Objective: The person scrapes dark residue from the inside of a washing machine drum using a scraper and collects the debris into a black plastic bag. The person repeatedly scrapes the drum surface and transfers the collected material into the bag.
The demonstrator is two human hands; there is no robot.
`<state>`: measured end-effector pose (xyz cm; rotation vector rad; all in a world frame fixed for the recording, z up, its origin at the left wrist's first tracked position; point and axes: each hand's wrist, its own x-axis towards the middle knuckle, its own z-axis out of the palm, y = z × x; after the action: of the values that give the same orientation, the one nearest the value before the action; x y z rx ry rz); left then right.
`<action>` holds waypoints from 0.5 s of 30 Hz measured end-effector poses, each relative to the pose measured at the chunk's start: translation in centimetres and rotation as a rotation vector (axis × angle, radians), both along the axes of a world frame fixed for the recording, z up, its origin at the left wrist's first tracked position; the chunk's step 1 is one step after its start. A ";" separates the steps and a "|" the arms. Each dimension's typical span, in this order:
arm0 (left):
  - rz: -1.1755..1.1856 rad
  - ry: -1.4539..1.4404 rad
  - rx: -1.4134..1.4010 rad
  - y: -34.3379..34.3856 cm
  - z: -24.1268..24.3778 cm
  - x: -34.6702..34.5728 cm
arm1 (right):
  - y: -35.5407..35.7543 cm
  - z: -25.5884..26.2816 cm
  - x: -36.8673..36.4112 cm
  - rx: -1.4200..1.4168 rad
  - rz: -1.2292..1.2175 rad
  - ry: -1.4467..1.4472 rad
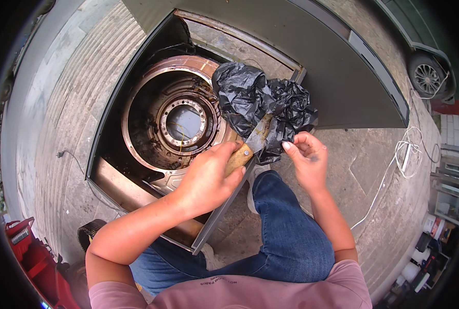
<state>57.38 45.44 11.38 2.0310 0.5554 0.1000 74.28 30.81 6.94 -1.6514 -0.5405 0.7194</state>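
Observation:
My left hand (210,179) grips the wooden handle of a putty knife (257,138), its metal blade smeared with brown grease. The blade rests against a crumpled black plastic bag (243,90). My right hand (308,160) pinches the lower right edge of that bag between thumb and fingers. The bag lies over the right side of an opened metal appliance housing, apparently a range hood (117,181). Inside it sits a round fan casing (131,154), stained dark with grease, with a bolt-holed ring around its central opening. The bag hides part of the casing's right side.
A wide grey panel (341,85) extends from the housing's far right side. White cable (403,148) lies coiled on the paved ground at right. A plug with a cord (65,153) lies at left. A red toolbox (40,266) stands at lower left, and a parked car (426,73) at upper right.

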 end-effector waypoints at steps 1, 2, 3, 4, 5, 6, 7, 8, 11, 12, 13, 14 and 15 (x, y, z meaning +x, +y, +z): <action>-0.003 -0.009 0.028 0.0 -0.2 -0.1 | 0.0 0.1 0.0 0.018 0.021 -0.027; -0.005 -0.018 0.056 0.0 -0.5 -0.2 | -0.1 0.2 0.1 0.050 0.037 0.013; -0.006 -0.026 0.083 -0.1 -0.8 -0.3 | -0.1 0.3 0.0 0.065 0.063 0.048; -0.008 -0.026 0.103 -0.1 -1.1 -0.3 | 0.0 0.7 -0.1 0.081 0.088 0.083; -0.010 -0.026 0.124 0.0 -1.3 -0.3 | 0.1 1.1 -0.2 0.096 0.114 0.119; -0.015 -0.028 0.142 0.0 -1.4 -0.3 | 0.0 1.4 -0.4 0.116 0.151 0.128; -0.016 -0.029 0.144 -0.1 -1.3 -0.1 | 0.0 1.4 -0.4 0.113 0.180 0.135; -0.017 -0.031 0.146 -0.2 -1.0 0.3 | 0.2 1.4 -0.4 0.110 0.210 0.142; 0.014 -0.033 0.063 -0.9 -0.8 0.9 | 0.7 1.2 -0.5 0.117 0.224 0.043; 0.033 -0.031 0.023 -1.1 -0.7 1.0 | 1.1 1.6 -0.7 0.081 0.211 -0.062; 0.041 -0.044 0.016 -1.4 -0.7 1.0 | 1.4 1.8 -0.7 0.046 0.197 -0.167; 0.050 -0.057 0.009 -1.6 -0.8 1.0 | 1.2 1.5 -0.4 -0.009 0.204 -0.275; 0.056 -0.072 0.000 -1.8 -0.9 1.0 | 1.1 1.5 -0.3 -0.059 0.176 -0.338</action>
<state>58.37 43.64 10.50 2.0038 0.5669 0.2054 73.96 31.92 8.40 -1.8084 -0.9218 0.5889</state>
